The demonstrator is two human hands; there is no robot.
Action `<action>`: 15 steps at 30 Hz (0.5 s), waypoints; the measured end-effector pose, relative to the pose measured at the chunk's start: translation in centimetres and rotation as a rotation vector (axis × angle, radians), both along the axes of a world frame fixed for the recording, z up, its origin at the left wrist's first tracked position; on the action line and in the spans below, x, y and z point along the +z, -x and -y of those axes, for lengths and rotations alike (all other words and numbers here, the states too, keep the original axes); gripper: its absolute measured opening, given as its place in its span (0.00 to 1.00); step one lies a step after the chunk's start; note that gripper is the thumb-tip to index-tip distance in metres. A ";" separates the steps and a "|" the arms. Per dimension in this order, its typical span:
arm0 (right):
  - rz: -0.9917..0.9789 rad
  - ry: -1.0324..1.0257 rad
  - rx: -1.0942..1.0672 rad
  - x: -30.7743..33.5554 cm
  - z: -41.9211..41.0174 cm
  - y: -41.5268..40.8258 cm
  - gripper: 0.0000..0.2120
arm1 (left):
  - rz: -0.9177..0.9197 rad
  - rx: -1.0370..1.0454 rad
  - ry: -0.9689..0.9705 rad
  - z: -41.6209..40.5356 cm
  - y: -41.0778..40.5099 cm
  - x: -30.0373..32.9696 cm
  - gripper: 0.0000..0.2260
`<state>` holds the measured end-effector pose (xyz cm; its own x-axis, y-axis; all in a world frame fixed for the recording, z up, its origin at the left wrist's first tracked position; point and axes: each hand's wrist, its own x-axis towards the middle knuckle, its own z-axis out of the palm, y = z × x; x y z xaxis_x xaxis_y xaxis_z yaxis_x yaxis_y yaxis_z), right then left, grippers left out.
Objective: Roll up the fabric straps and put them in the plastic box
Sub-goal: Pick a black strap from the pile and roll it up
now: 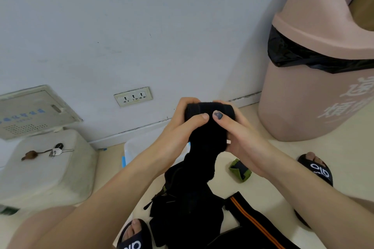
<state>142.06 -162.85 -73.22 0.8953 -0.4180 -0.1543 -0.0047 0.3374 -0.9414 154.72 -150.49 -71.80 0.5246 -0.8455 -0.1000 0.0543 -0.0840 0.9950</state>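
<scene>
Both hands hold a black fabric strap [208, 133] in front of me, its top end wound into a thick roll. My left hand [182, 125] grips the roll's left side, thumb across the front. My right hand [238, 129] grips the right side, thumb pressed beside the left one. The unrolled tail hangs down into a heap of black straps [188, 208] on the floor, one with orange stripes [253, 220]. The clear plastic box [133, 147] stands on the floor behind my left forearm, mostly hidden. A small green rolled strap [240, 170] lies on the floor at the right.
A pink swing-lid bin [315, 87] with a black liner stands at the right by the wall. A pale stool [40, 168] with keys [56, 150] on it is at the left, below a wall panel [30, 111]. A wall socket [133, 96] is low on the wall. My sandalled feet [317, 168] rest on the floor.
</scene>
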 end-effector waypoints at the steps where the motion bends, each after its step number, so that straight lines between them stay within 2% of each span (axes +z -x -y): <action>1: -0.021 -0.003 0.028 0.0 -0.1 0.0 0.26 | -0.002 0.004 0.016 0.0 0.0 0.1 0.13; 6: -0.042 0.014 -0.042 0.0 -0.4 -0.2 0.24 | 0.041 0.013 0.029 -0.1 0.0 0.1 0.12; 10: -0.013 -0.038 -0.039 0.1 -0.4 0.0 0.16 | 0.161 -0.010 0.041 -0.4 0.1 0.4 0.13; 15: -0.030 -0.072 0.013 0.0 -0.5 -0.2 0.22 | 0.318 -0.060 0.022 -0.4 0.4 0.0 0.16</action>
<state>142.27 -162.33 -73.22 0.8949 -0.3937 -0.2099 -0.0369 0.4036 -0.9142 154.33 -150.09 -71.79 0.4759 -0.8760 0.0792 -0.2640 -0.0563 0.9629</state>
